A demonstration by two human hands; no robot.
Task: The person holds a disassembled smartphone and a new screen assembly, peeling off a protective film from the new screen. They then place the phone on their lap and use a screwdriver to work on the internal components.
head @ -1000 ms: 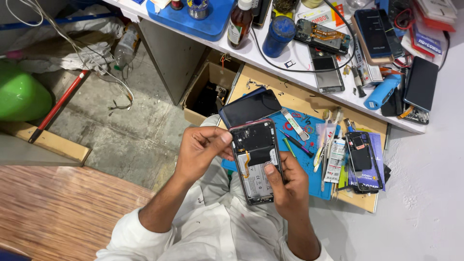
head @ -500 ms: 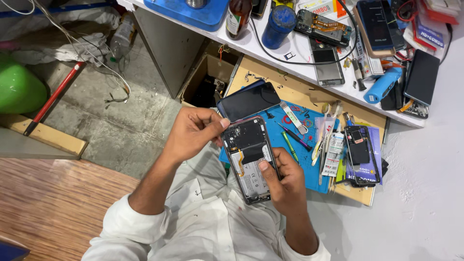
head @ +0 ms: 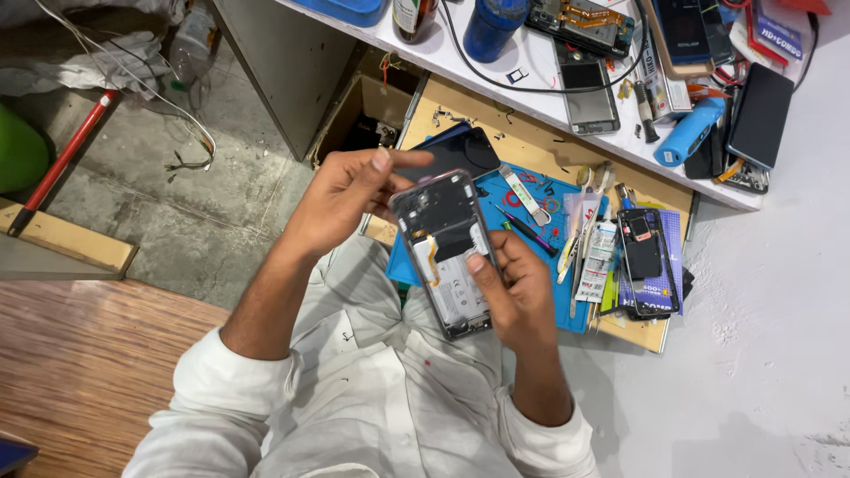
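The right hand (head: 522,288) cradles the opened phone (head: 445,250) from below and the side, fingers wrapped under its lower half and the thumb pressed flat on the pale battery area inside; the left hand (head: 341,199) comes in from above the phone's top edge, wrist bent, fingers curled with the tips closed at the phone's upper corner, though whether they pinch a small part there is too small to tell; both forearms rise from white sleeves. The phone sits tilted over the person's lap, its back removed, just in front of the blue work mat (head: 531,239); the mat lies partly hidden behind phone and hands; beside it a dark phone (head: 642,248) rests on a blue card.
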